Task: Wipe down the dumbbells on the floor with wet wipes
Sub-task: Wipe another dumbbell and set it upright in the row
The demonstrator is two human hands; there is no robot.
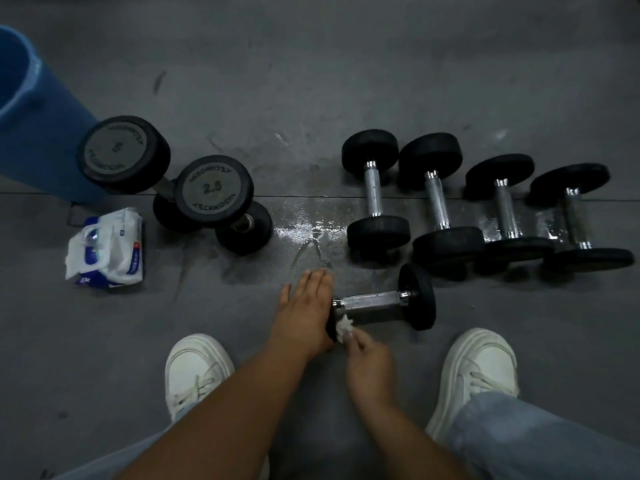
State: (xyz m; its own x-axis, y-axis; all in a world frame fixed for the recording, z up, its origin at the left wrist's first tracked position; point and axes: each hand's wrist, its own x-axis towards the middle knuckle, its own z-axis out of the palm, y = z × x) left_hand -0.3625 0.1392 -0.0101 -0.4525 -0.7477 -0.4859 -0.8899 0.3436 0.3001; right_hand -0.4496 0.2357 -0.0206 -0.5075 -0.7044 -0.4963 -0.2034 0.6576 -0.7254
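L hand [304, 315] flat on dumbbell [375, 303]; R hand [369, 362] pinches wipe [344, 326].

Presses the left hand [304, 313] flat over one end of the dumbbell [374, 303], fingers straight. Pinches a wipe [344, 325] in the right hand [369, 363], just beside that end.

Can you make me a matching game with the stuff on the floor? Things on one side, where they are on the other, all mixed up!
1 wipe
2 pack of wet wipes
3 blue bin
4 nearest dumbbell

A left hand rests on its end
B top left corner
C pinched by the right hand
D on the floor at the left, white and blue

Pairs: 1-C, 2-D, 3-B, 4-A
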